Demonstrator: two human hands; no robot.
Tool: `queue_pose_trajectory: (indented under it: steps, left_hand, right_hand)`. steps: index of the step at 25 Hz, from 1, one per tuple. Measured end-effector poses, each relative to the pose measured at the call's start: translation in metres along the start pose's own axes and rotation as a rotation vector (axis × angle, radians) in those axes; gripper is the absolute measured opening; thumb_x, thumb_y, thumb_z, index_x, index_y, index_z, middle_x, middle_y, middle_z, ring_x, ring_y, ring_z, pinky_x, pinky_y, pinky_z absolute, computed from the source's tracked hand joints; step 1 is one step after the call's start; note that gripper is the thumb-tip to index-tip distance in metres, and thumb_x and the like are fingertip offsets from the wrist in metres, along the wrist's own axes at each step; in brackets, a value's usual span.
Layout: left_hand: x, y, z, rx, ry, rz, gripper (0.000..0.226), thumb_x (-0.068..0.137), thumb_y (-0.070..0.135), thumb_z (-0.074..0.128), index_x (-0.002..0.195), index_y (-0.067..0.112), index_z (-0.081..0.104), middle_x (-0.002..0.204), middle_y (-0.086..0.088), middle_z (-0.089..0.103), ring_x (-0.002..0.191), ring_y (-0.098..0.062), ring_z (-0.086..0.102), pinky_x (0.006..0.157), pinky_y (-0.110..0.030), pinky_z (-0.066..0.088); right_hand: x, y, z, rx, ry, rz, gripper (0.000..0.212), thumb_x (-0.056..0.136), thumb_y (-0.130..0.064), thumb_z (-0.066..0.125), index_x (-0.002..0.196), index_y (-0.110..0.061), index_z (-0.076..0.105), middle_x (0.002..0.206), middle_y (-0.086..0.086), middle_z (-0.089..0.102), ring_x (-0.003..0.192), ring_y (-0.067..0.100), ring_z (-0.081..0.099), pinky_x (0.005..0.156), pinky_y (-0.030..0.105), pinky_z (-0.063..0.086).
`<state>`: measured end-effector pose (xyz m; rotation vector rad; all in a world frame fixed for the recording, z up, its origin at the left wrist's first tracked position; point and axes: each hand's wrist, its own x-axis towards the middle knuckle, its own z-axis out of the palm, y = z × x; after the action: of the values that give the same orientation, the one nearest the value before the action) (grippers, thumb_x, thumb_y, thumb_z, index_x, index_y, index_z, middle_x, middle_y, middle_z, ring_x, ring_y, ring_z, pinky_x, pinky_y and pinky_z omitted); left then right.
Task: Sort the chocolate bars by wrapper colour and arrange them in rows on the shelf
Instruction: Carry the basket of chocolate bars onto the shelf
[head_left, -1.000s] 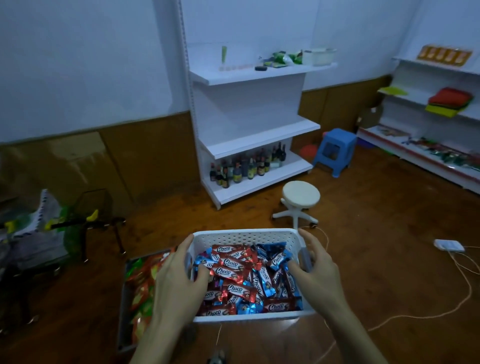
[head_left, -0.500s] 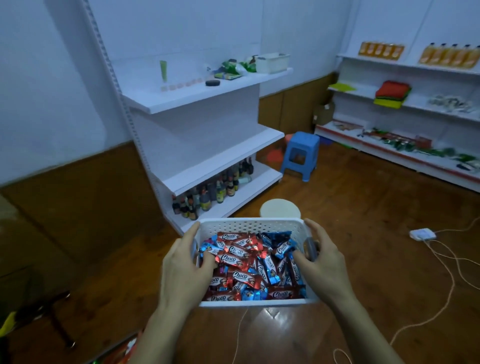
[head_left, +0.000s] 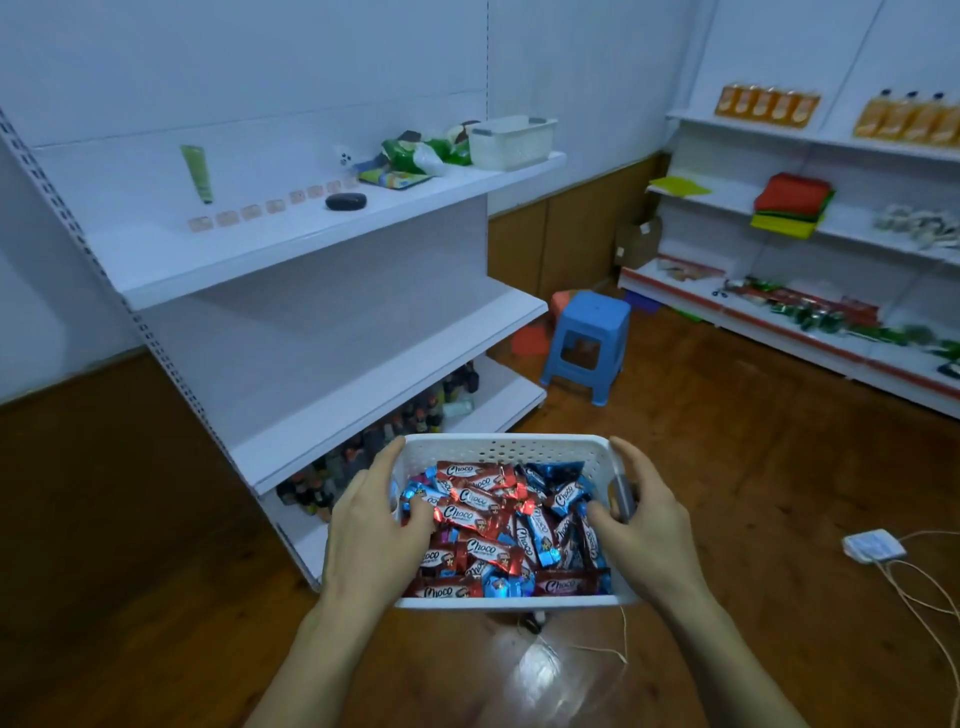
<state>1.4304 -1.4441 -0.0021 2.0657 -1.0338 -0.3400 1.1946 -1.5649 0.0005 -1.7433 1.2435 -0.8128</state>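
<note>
Gripping the basket (head_left: 498, 449) of chocolate bars (head_left: 483, 519), my left hand (head_left: 369, 530) and right hand (head_left: 644, 530) curl over its side rims. Shelf unit (head_left: 363, 374) ahead-left; blue stool (head_left: 587, 343) beyond; floor (head_left: 753, 467) open right.

Both hands, left (head_left: 370, 530) and right (head_left: 641, 530), grip the white basket (head_left: 498, 448) of red and blue chocolate bars (head_left: 498, 525), just beside the white shelf (head_left: 363, 384).

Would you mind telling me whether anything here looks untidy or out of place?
The red and blue chocolate bars lie jumbled, unsorted, in the white basket; green packets sit heaped on the top shelf; a white adapter and loose cables trail across the floor.
</note>
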Motion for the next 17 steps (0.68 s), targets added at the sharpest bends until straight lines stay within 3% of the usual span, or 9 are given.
queue_pose_trajectory:
  steps: [7,13,17]
  left_hand:
    - [0.150,0.035,0.072,-0.065,-0.096,-0.016,0.061,0.095,0.040,0.061,0.149,0.044,0.032,0.119,0.004,0.062,0.078,-0.011,0.073,0.055,-0.026,0.061]
    - [0.287,0.073,0.143,-0.108,-0.192,0.109,0.060,0.092,0.043,0.062,0.141,0.054,0.030,0.121,0.006,0.065,0.090,-0.012,0.072,0.071,-0.038,0.064]
    - [0.346,0.114,0.188,-0.138,-0.275,0.165,0.063,0.093,0.040,0.065,0.147,0.047,0.033,0.127,0.007,0.060,0.091,-0.013,0.070,0.063,-0.029,0.063]
  right_hand:
    - [0.145,0.018,-0.013,0.004,0.068,0.097,0.064,0.090,-0.015,0.070,0.142,-0.038,0.042,0.102,-0.016,0.065,0.081,-0.003,0.071,0.050,0.024,0.058]
    - [0.250,0.019,-0.035,0.009,0.226,0.129,0.064,0.091,-0.015,0.070,0.144,-0.036,0.041,0.109,-0.019,0.062,0.090,-0.008,0.068,0.052,0.023,0.058]
    - [0.303,0.023,-0.061,0.027,0.336,0.163,0.062,0.091,-0.017,0.071,0.144,-0.034,0.043,0.105,-0.025,0.058,0.087,0.001,0.069,0.050,0.019,0.055]
